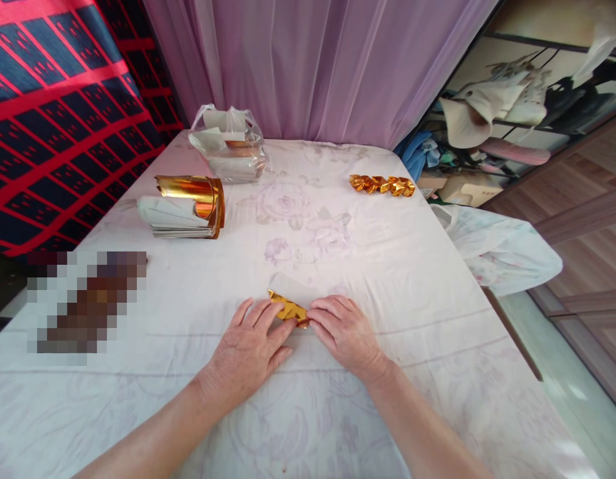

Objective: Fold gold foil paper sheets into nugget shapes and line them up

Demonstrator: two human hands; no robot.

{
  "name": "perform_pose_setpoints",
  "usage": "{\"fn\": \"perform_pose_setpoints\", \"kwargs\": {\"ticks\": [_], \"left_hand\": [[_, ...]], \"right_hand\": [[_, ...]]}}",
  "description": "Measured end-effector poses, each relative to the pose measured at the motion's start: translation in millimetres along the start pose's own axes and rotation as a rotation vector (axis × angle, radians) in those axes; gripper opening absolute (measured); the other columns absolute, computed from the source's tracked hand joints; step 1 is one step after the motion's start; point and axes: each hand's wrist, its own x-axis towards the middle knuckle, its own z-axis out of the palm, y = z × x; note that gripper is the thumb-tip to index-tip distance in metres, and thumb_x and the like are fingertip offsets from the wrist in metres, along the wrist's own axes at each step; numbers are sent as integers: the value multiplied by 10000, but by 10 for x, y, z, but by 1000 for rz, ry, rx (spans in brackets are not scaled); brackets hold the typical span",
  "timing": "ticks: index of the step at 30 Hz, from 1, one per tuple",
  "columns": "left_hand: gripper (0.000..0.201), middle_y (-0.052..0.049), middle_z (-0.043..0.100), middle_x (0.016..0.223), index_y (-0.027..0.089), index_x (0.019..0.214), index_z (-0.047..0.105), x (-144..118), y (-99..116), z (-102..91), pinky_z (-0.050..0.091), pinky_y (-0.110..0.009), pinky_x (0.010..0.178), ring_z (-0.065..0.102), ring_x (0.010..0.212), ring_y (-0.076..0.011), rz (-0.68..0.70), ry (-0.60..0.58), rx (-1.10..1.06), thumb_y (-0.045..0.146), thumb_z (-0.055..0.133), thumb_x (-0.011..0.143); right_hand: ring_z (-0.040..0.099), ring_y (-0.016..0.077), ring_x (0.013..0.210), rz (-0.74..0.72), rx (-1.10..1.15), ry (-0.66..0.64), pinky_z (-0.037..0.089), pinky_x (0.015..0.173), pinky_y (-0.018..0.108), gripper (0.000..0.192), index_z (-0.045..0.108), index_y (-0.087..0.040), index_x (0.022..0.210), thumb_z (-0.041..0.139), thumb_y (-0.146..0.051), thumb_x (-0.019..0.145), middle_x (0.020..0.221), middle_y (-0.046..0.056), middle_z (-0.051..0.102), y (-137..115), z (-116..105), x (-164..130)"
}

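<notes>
One small sheet of gold foil paper with a white reverse [289,305] lies near the front middle of the bed, partly folded, its white side turned up at the back. One stack of the same gold-and-white sheets [184,207], the top ones curling, sits to the left. One clear plastic bag of paper sheets [229,144] stands beyond it near the curtain. One short row of folded gold paper pieces [382,184] lies far right; their number cannot be told.

The surface is a pale floral bedsheet [398,266]. A lilac curtain [312,60] hangs behind, a red and navy patterned cloth [53,113] to the left, and shelves with hats and wooden flooring to the right.

The left hand [248,349] lies flat, fingers spread, fingertips pressing the foil's left end. The right hand [344,330] lies flat too, fingers together, pinning the right end.
</notes>
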Motion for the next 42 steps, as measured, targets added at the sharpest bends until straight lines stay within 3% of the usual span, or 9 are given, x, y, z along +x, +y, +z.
{"fn": "perform_pose_setpoints", "kwargs": {"ticks": [5, 14, 23, 30, 42], "left_hand": [[345, -92, 605, 1286, 232, 1204, 658, 2, 35, 13, 301, -516, 1131, 529, 1208, -272, -10, 25, -51, 417, 535, 939], [402, -95, 625, 1289, 174, 1290, 579, 30, -14, 6, 358, -457, 1117, 552, 1206, -246, 24, -15, -151, 388, 492, 961], [455, -90, 584, 1329, 320, 1405, 495, -2, -23, -2, 340, -522, 1103, 541, 1219, -273, 93, -17, -52, 391, 525, 957], [470, -84, 595, 1333, 245, 1402, 508, -2, -19, 16, 282, -508, 1145, 522, 1231, -261, 62, -35, -62, 421, 492, 967], [466, -71, 600, 1316, 230, 1385, 521, 31, 0, -10, 229, -500, 1165, 522, 1224, -252, 48, -59, -41, 428, 488, 964]], "right_hand": [[592, 204, 944, 69, 18, -38, 465, 833, 358, 136, 691, -215, 956, 556, -204, 942, 1024, 55, 682, -3, -8, 8], [595, 207, 943, 151, 39, -20, 438, 812, 362, 143, 670, -212, 900, 536, -216, 950, 1018, 57, 679, -52, 2, 34], [594, 209, 935, 249, 76, 18, 416, 779, 356, 77, 646, -214, 859, 583, -194, 898, 991, 45, 675, -88, 70, 37], [605, 207, 932, 279, 113, 54, 425, 791, 356, 88, 656, -216, 839, 589, -215, 895, 976, 48, 675, -83, 83, 29], [597, 216, 917, 329, 76, 82, 411, 775, 357, 97, 636, -215, 798, 591, -222, 883, 976, 52, 677, -98, 112, 32]]}}
